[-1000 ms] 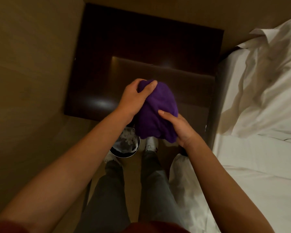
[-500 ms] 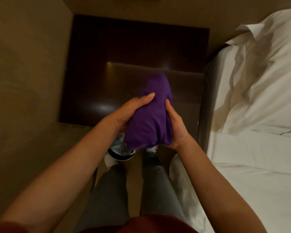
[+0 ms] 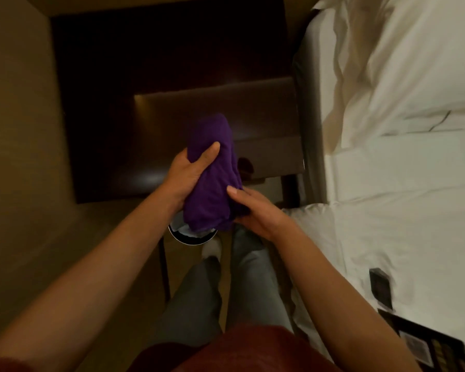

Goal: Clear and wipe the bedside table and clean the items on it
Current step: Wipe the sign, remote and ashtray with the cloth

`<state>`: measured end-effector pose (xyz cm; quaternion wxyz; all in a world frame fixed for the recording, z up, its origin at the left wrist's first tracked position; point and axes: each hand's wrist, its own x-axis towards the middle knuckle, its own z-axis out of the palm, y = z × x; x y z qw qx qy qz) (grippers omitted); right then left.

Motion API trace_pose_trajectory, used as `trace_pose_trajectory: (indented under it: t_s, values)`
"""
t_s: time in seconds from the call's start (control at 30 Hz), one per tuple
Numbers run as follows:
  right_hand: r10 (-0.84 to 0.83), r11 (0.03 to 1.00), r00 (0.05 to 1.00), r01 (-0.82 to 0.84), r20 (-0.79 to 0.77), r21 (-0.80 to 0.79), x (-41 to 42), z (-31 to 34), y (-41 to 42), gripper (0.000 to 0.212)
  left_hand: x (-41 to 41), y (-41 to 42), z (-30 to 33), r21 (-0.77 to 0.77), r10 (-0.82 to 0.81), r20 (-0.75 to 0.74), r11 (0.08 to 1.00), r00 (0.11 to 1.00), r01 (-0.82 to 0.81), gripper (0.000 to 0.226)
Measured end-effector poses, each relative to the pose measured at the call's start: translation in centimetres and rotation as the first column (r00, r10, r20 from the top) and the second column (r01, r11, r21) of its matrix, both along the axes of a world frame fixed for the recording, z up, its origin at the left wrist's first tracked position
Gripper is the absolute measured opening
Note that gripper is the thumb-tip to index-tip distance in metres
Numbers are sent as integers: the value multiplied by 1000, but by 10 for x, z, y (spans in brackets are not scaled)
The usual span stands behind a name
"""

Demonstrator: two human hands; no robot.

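Note:
A bunched purple cloth [image 3: 212,181] is held upright in the air over the front edge of the dark wooden bedside table [image 3: 118,108]. My left hand [image 3: 184,174] wraps its left side, thumb across the front. My right hand [image 3: 255,210] cups the cloth's lower right side. The table's glossy top shows nothing on it in the part I can see.
A round bin [image 3: 191,234] with crumpled paper stands on the floor below the cloth, by my feet. The white bed [image 3: 400,162] fills the right side. A small black box [image 3: 381,287] and a dark tray [image 3: 435,347] lie on the bed at lower right. A wall [image 3: 19,130] runs along the left.
My left hand has slid up the cloth and my right hand has dropped to its lower end. The view has swung, bringing the items on the bed into sight.

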<state>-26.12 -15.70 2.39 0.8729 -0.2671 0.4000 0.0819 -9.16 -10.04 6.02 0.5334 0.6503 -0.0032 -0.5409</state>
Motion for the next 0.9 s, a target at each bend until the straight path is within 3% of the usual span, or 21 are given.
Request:
trace_pose_trajectory:
  t_s: [0.1, 0.2, 0.33, 0.5, 0.57, 0.7, 0.8, 0.9]
  values:
    - [-55, 976, 996, 40, -67, -212, -13, 3, 29, 78, -15, 19, -6, -26, -75, -3, 997, 997, 74, 58]
    - [-225, 912, 971, 179, -86, -370, -34, 5, 56, 62, -32, 34, -7, 27, -271, 58, 963, 961, 270, 61]
    - [-373, 872, 925, 321, -74, -370, -73, 9, 85, 65, -79, 51, -1, 24, -491, 144, 870, 859, 493, 46]
    - [-487, 807, 856, 367, -171, -462, -121, 21, 122, 60, -142, 67, 0, 81, -577, 213, 815, 789, 574, 37]
    - [-552, 770, 807, 396, -210, -500, -147, 28, 137, 54, -166, 73, -4, 88, -616, 181, 787, 767, 611, 39]
    - [-671, 702, 708, 510, -221, -498, -202, 37, 165, 47, -215, 87, -9, 31, -695, -33, 717, 718, 696, 50]
    - [-776, 620, 592, 648, -219, -444, -244, 37, 185, 58, -251, 98, -16, -51, -767, -163, 635, 621, 771, 54]
    - [-830, 555, 515, 724, -216, -409, -285, 40, 205, 65, -288, 107, -16, -54, -840, -187, 527, 510, 848, 63]
